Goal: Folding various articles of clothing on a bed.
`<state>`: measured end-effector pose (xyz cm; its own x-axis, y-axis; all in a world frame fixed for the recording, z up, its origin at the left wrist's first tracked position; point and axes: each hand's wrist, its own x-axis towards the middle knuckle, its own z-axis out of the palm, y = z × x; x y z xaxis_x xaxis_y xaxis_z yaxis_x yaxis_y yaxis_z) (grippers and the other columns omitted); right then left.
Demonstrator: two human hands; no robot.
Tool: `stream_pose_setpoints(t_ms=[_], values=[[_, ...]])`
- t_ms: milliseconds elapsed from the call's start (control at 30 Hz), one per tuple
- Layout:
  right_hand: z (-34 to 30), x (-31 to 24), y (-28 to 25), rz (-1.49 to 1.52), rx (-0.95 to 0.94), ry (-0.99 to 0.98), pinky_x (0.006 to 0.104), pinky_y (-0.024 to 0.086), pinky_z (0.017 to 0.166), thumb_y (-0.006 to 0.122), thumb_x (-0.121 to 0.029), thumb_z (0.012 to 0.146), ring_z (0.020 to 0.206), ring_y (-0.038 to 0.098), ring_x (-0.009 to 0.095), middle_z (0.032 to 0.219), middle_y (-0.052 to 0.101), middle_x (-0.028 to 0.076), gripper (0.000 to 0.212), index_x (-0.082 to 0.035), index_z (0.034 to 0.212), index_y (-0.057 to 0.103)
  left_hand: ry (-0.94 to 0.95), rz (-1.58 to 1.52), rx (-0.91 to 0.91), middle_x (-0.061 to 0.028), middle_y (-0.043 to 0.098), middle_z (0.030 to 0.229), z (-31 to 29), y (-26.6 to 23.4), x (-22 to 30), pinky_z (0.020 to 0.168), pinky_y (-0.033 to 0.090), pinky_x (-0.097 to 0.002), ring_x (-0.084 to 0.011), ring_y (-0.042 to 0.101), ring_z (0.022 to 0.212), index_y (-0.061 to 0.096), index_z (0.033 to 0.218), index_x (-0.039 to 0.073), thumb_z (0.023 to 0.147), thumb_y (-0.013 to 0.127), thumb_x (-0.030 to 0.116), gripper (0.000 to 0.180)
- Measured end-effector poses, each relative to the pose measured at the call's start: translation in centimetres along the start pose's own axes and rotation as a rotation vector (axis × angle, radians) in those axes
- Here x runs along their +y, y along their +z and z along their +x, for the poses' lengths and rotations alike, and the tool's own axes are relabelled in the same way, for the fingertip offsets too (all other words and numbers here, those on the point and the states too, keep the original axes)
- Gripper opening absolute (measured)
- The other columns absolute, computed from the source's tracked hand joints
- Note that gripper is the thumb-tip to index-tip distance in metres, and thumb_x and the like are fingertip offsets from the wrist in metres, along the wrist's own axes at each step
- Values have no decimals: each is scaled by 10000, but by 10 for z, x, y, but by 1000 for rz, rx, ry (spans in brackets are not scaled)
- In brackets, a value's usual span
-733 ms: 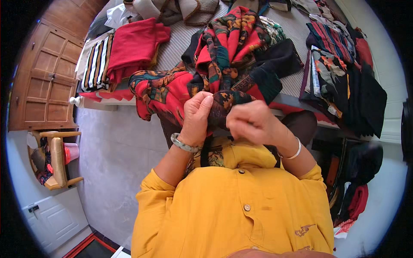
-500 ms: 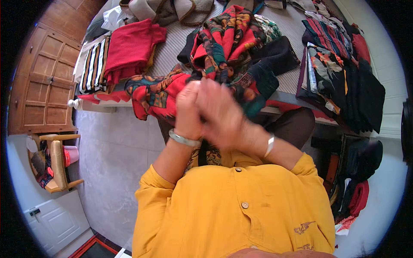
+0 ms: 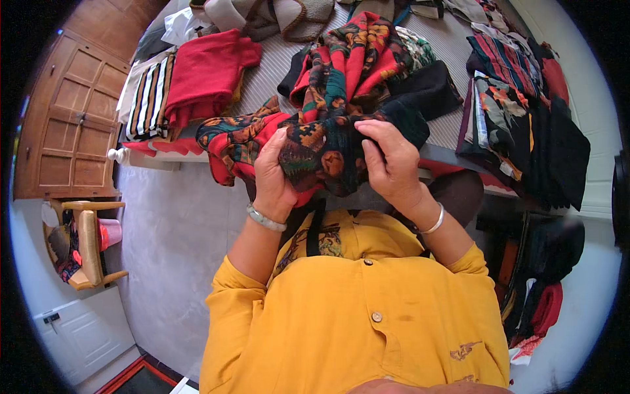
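Note:
A dark garment with a multicoloured print and a red lining [image 3: 323, 155] lies bunched over the near edge of the bed. My left hand [image 3: 272, 176] grips its left part, the thumb on top and the fingers curled underneath. At the other side of the raised section, my right hand [image 3: 395, 164] pinches the cloth between thumb and forefinger. Between the hands the fabric is stretched into a short band. More of the same garment spreads up the bed, its red inner side showing, and one red-and-print part hangs beside my left hand.
Folded red cloth [image 3: 205, 77] and striped cloth [image 3: 151, 97] lie at the left of the bed [image 3: 268, 73]. Stacked dark clothes [image 3: 505, 125] are at the right. Beige slippers [image 3: 298, 21] rest at the far side. A wooden chair [image 3: 90, 240] stands on the floor at left.
My hands were together and blurred in front of the garment. Now they are apart, my right hand further right, with the printed cloth raised and held between them.

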<state>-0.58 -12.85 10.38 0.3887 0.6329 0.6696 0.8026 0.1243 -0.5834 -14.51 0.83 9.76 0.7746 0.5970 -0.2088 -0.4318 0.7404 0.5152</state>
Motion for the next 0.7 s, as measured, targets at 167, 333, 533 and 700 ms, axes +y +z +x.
stream_pose_setpoints(t_ms=[167, 333, 533, 700], values=[[15, -22, 6, 118, -136, 80, 243, 448, 525, 648, 40, 737, 626, 577, 172, 830, 562, 101, 205, -1, 926, 580, -20, -17, -48, -153, 635, 1037, -4, 4, -5, 859, 514, -397, -249, 638, 933, 553, 1035, 12, 949, 409, 194, 248], [17, -20, 13, 104, -173, 27, 279, 462, 550, 649, 37, 724, 634, 579, 227, 819, 556, 113, 215, -5, 922, 577, -31, 3, -155, -140, 635, 1023, -6, 4, -3, 845, 519, -376, -232, 640, 918, 555, 1018, 23, 942, 421, 177, 218], [18, -16, 10, 7, -263, -83, 303, 471, 572, 632, 21, 737, 640, 578, 269, 753, 558, 105, 163, -9, 889, 583, 45, 98, -125, -114, 640, 992, -1, -4, -8, 814, 523, -350, -214, 642, 901, 554, 998, 30, 933, 435, 159, 187], [25, -39, -36, 732, -929, 214, 369, 500, 555, 631, -89, 790, 605, 618, 306, 632, 592, 112, 82, -38, 770, 571, 7, 12, -11, -125, 638, 1012, 3, -10, -4, 849, 514, -380, -235, 636, 927, 556, 1015, 23, 933, 443, 168, 201]])
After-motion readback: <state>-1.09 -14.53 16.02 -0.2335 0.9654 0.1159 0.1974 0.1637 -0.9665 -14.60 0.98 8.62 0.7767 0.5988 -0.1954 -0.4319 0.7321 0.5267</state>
